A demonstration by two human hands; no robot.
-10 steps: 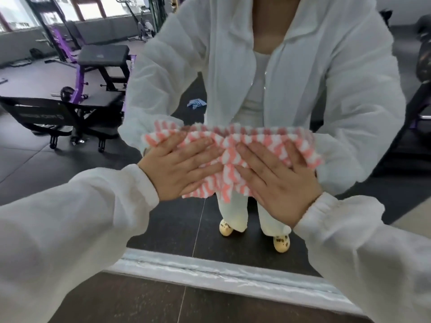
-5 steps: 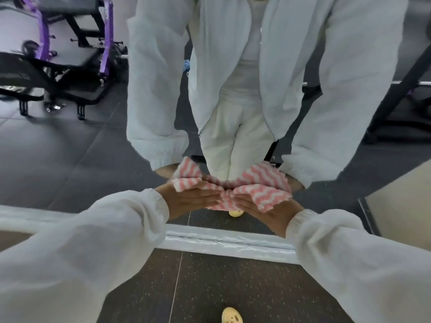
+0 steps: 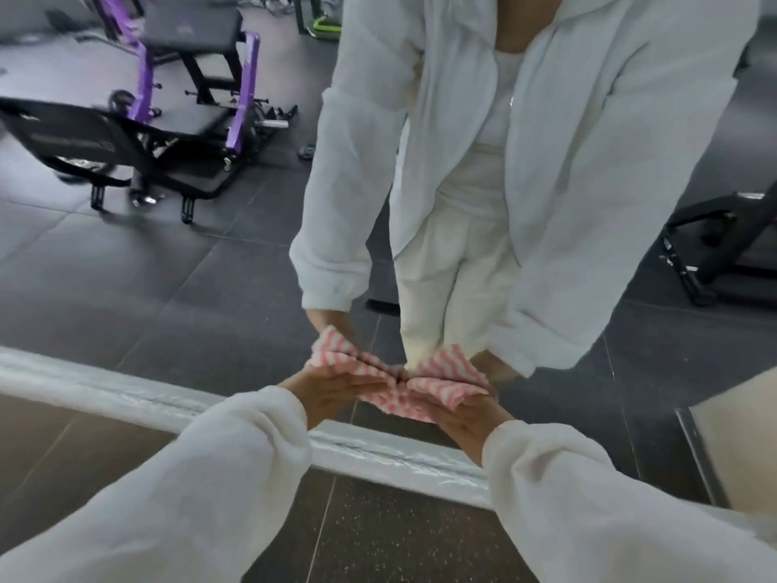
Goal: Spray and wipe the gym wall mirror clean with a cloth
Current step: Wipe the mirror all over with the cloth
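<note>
Both hands flat on the cloth (image 3: 424,387), pressing it vs the mirror (image 3: 176,288) low down, just above the silver bottom frame (image 3: 378,452). My left hand (image 3: 336,387) has fingers straight & together, palm on the left part of the cloth. My right hand (image 3: 464,414) is the same, fingers stretched out over the right part, nothing curled or pinched. Fingertips of the 2 hands nearly meet at the cloth's bunched middle. Cloth is pink/white striped, wrinkled, edges sticking out past both hands. White sleeves (image 3: 218,490) cover my wrists. Purple gym bench (image 3: 189,77) shows in the reflection, upper left.
</note>
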